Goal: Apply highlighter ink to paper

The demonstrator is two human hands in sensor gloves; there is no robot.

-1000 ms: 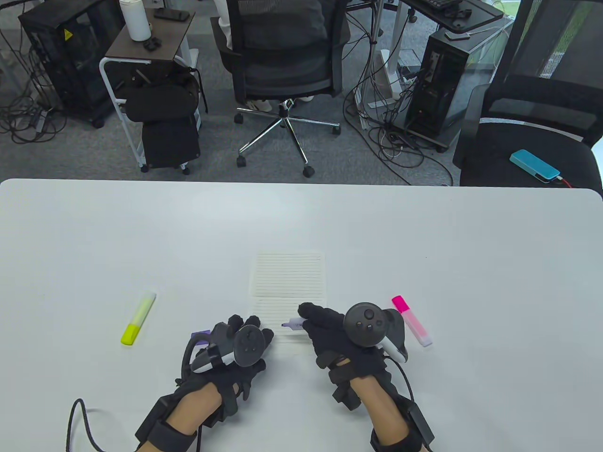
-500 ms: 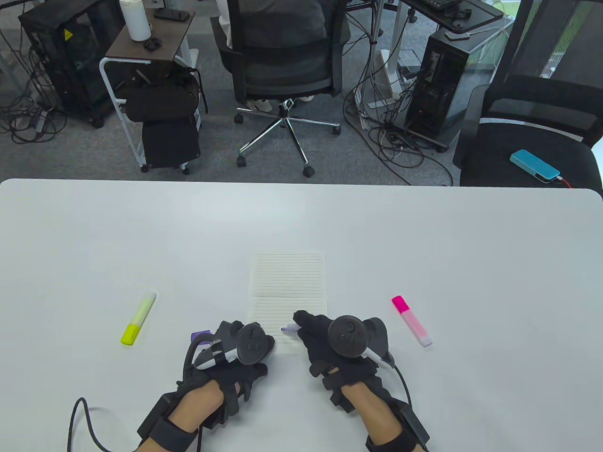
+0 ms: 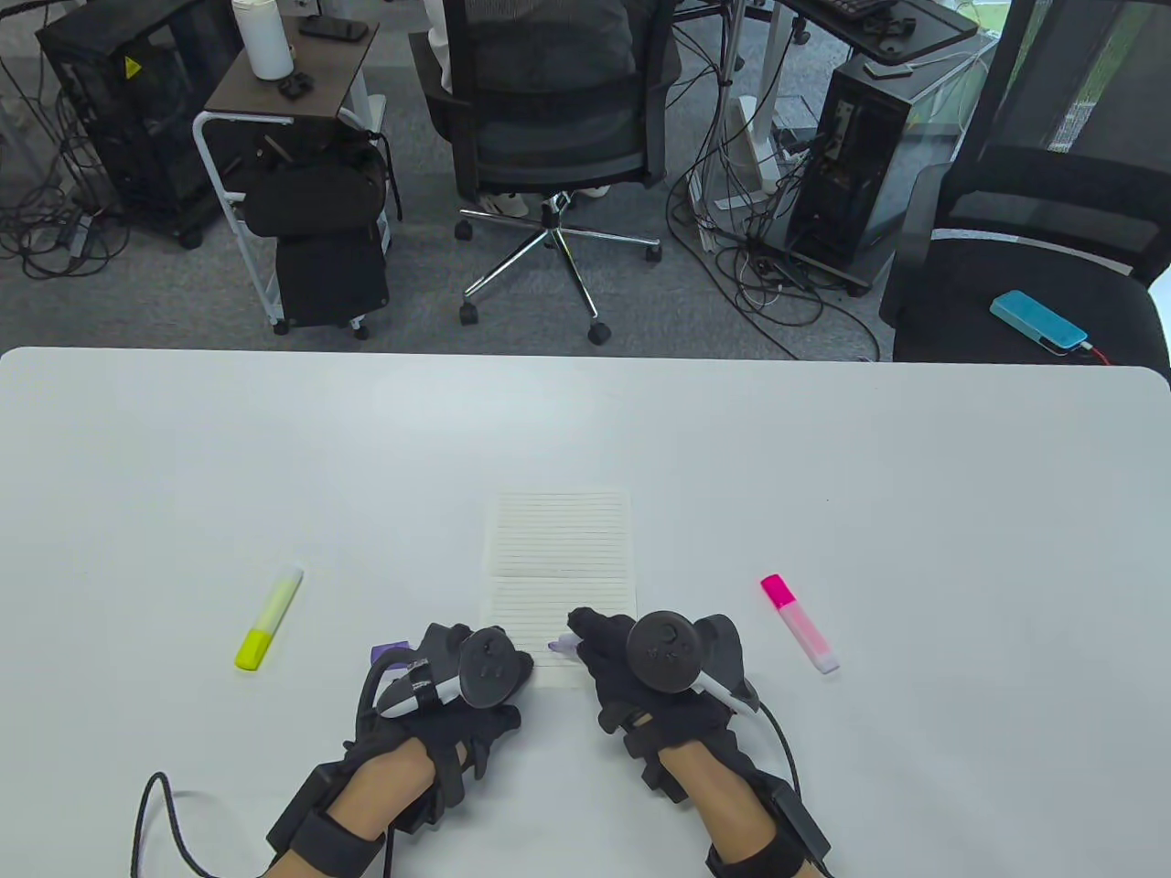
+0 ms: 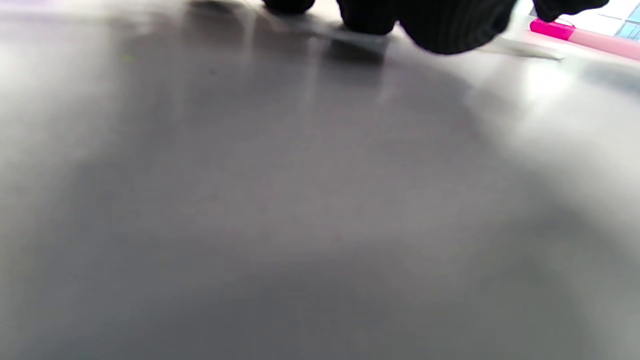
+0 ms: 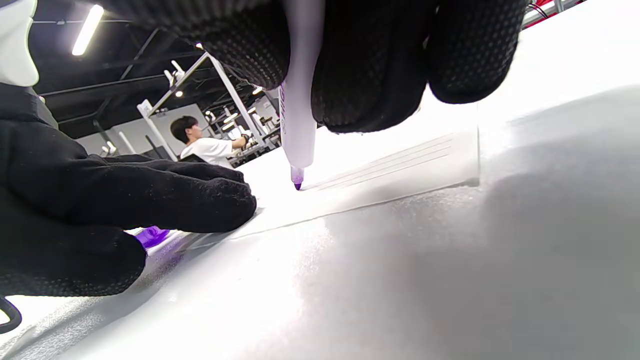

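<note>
**Purple tip down on the lined sheet**

My right hand [image 3: 640, 672] has its grip curled round the uncapped purple highlighter pen [image 5: 298, 127], tip touching the white lined paper sheet [image 3: 560, 558] at its near left corner. My left hand [image 3: 467, 677] lies at nine o'clock, fingers flat on that corner, over the white surface [image 3: 823, 439].

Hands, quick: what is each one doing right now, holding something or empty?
Left hand: open, fingers resting flat on the near edge of the paper.
Right hand: gripping the purple highlighter, tip down at the paper.
</note>
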